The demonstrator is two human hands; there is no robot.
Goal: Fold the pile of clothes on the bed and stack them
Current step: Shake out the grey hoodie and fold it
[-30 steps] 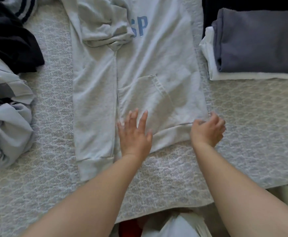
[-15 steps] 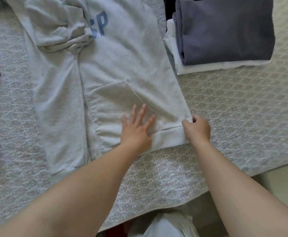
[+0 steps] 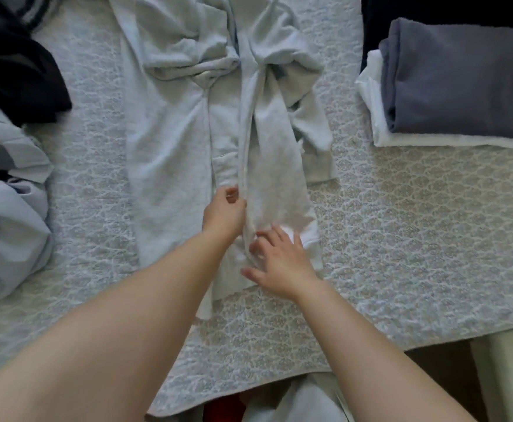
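A light grey hoodie (image 3: 170, 153) lies lengthwise on the bed, its right side folded over toward the middle into a long raised flap (image 3: 273, 166). My left hand (image 3: 223, 210) pinches the flap's left edge near the hem. My right hand (image 3: 279, 260) rests with spread fingers on the folded hem just to the right. One sleeve (image 3: 188, 53) lies bunched across the chest. The folded stack (image 3: 462, 80) sits at the right: a slate-blue garment on a white one (image 3: 380, 129).
Unfolded clothes lie at the left: a dark navy piece (image 3: 14, 68) and light blue-grey fabric (image 3: 5, 208). A dark garment (image 3: 431, 10) sits behind the stack. The patterned bedspread (image 3: 416, 223) ends at the near edge, with floor beyond at the lower right.
The hoodie's right side, flat before, has been lifted and folded toward the centre, covering the pocket and blue lettering. My right hand moved left with the hem; my left hand went from flat to pinching.
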